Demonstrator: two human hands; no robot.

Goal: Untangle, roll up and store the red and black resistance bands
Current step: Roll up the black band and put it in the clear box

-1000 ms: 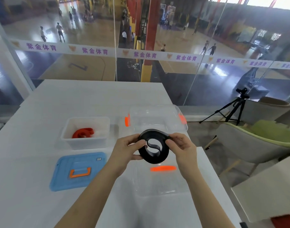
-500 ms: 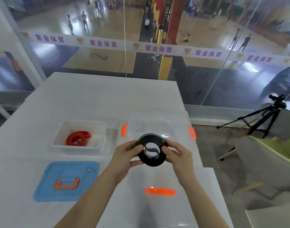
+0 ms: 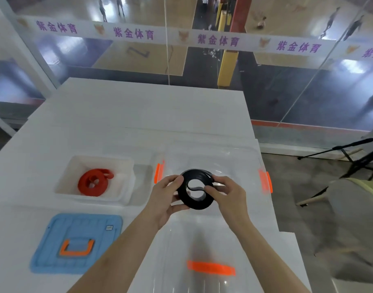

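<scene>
Black band [image 3: 197, 205] has drifted over clear box [image 3: 234, 149] on window-side white table [image 3: 139, 106]

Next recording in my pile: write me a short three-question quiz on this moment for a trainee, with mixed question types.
1. True or false: the red band lies coiled inside the white tub.
2. What holds the black band? A) one hand B) both hands C) nothing, it lies on the table
3. Fill in: the blue lid has an ___ handle.
Key: 1 true. 2 B: the left hand and the right hand both pinch it. 3 orange.
</scene>
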